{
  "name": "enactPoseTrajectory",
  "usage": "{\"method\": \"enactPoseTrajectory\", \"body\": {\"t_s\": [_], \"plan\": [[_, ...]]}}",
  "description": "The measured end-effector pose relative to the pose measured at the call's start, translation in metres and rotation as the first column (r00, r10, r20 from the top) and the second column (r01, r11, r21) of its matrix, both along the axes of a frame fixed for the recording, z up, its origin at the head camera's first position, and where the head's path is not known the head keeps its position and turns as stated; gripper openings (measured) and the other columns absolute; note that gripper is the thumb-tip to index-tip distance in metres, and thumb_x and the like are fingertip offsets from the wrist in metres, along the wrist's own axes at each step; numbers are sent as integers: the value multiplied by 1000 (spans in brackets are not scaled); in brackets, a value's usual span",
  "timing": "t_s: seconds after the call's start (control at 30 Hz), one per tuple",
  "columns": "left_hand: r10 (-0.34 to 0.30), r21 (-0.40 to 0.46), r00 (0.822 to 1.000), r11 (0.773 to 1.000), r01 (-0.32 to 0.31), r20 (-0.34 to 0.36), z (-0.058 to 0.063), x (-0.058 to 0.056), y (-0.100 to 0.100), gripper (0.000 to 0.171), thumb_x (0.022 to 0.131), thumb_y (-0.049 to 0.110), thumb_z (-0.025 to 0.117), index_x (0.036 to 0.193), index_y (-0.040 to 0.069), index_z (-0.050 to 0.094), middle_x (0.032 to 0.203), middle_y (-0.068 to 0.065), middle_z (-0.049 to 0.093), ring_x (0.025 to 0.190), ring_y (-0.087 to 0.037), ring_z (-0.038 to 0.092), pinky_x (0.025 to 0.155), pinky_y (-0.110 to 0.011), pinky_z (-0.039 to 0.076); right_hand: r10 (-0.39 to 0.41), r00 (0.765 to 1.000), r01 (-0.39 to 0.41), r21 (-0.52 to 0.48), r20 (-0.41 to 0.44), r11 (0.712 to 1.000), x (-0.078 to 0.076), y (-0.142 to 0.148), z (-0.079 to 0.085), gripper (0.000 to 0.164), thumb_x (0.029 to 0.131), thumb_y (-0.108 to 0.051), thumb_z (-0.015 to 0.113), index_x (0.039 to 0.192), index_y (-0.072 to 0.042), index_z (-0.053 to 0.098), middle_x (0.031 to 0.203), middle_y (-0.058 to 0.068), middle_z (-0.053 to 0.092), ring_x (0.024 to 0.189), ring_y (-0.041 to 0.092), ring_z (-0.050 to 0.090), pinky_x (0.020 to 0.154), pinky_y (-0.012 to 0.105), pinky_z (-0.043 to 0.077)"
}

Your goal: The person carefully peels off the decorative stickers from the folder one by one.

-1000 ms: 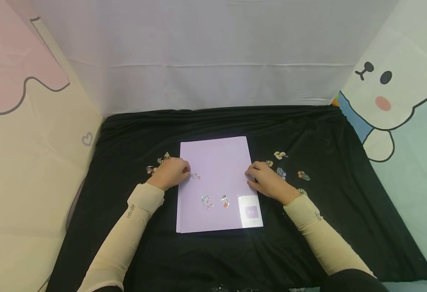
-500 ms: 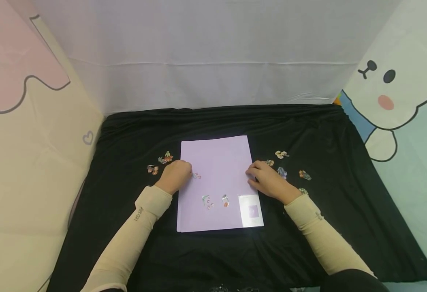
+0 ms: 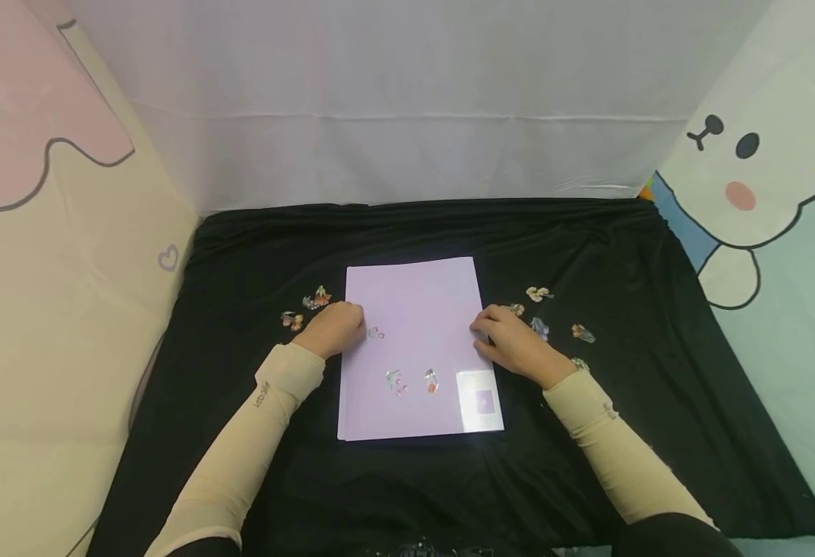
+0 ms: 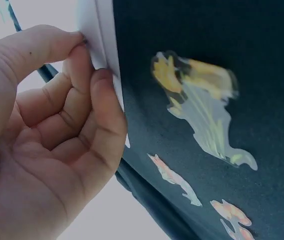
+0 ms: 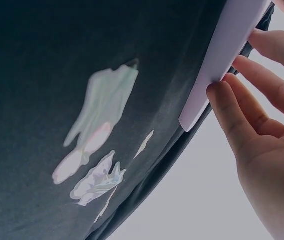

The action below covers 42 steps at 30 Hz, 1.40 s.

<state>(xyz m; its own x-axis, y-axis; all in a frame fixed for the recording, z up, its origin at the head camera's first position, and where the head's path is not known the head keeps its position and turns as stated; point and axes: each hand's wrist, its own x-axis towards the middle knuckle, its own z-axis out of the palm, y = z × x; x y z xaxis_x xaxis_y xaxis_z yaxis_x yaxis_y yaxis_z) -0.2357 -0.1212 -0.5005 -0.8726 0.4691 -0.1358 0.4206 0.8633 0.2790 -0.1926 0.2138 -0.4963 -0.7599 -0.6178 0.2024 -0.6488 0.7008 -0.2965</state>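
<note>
A lilac folder [image 3: 417,302] lies flat on a black cloth, a shiny label patch at its lower right. Flat flower stickers sit on it: one near the left edge [image 3: 376,333], a green-and-pink one [image 3: 397,382] and an orange one [image 3: 431,381] below. Over the left edge, my left hand [image 3: 334,329] has curled fingers, thumb and index tips meeting in a pinch at the left sticker's end; the exact contact is hidden. My right hand [image 3: 515,344] rests fairly straight fingertips against the folder's right edge, also seen in the right wrist view.
More flower stickers lie on the black cloth [image 3: 275,255]: a few left of the folder, such as an orange one [image 3: 292,320], and several to its right, including a yellow one [image 3: 538,294] and a purple one [image 3: 540,329]. A white curtain [image 3: 407,155] hangs behind.
My left hand has shifted slightly and curled more, uncovering stickers on its left. The left-edge sticker stays in place on the folder. My right hand has held its position.
</note>
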Motion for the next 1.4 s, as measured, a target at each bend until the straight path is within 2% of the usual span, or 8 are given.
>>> {"method": "enactPoseTrajectory", "body": {"t_s": [0.33, 0.5, 0.63, 0.77, 0.9, 1.1, 1.27, 1.4], "plan": [[-36, -42, 999, 999, 35, -23, -13, -5, 1, 19, 89, 12, 59, 72, 3, 57, 65, -7, 52, 58, -23, 51, 54, -38, 47, -4, 1000, 3, 7, 6, 1000, 0, 1, 0, 21, 85, -2, 77, 104, 6, 70, 104, 18, 61, 95, 31, 61, 85, 43, 52], [-36, -15, 999, 999, 35, -15, -18, -4, -2, 19, 87, 13, 59, 71, 4, 55, 65, -6, 51, 58, -22, 50, 54, -37, 46, 4, 1000, -4, 7, 14, 1000, 0, 0, 1, 22, 85, -2, 77, 104, 6, 70, 104, 18, 61, 96, 31, 61, 85, 43, 52], [-49, 47, 999, 998, 50, -12, -15, -2, -9, 20, 87, 12, 59, 69, 6, 53, 64, -5, 50, 55, -20, 49, 53, -34, 43, 7, 1000, -7, 5, 11, 1000, 0, -1, 0, 22, 85, -2, 77, 104, 6, 70, 103, 18, 61, 95, 31, 61, 85, 43, 52], [-15, 99, 1000, 995, 14, 8, -5, 5, -21, 18, 88, 13, 57, 72, 7, 53, 65, -4, 50, 57, -18, 48, 53, -32, 41, 6, 1000, -6, 3, 4, 1000, -2, 0, -1, 22, 84, -2, 77, 104, 6, 70, 103, 18, 61, 95, 30, 61, 85, 43, 52], [46, 132, 995, 990, -58, 93, 10, 13, -45, 20, 91, 12, 57, 72, 8, 56, 65, -2, 51, 57, -16, 48, 55, -32, 41, -3, 1000, 3, 3, 9, 1000, -2, 0, 0, 23, 85, -3, 78, 105, 6, 70, 104, 18, 62, 96, 31, 61, 86, 43, 52], [154, 136, 970, 974, -181, 189, 17, 28, -109, 22, 94, 13, 57, 72, 10, 58, 64, 0, 48, 53, -15, 46, 53, -33, 39, -1, 1000, 1, 3, 17, 1000, -3, 1, 0, 23, 85, -4, 78, 105, 6, 70, 104, 18, 62, 96, 31, 61, 86, 43, 52], [256, 101, 948, 955, -278, 191, 11, 38, -155, 28, 94, 11, 56, 67, 8, 59, 58, 1, 44, 51, -15, 42, 52, -33, 36, -5, 1000, 5, -1, 29, 1000, -2, 1, 0, 23, 85, -4, 78, 105, 5, 71, 105, 18, 62, 97, 31, 61, 86, 43, 52], [322, 42, 937, 943, -330, 137, 7, 46, -176, 20, 92, 8, 54, 77, 2, 66, 62, -2, 51, 52, -18, 47, 53, -36, 39, 3, 1000, -3, -6, 22, 1000, -2, 0, 0, 22, 84, -3, 78, 104, 6, 71, 105, 19, 62, 97, 32, 61, 86, 44, 52]]}}
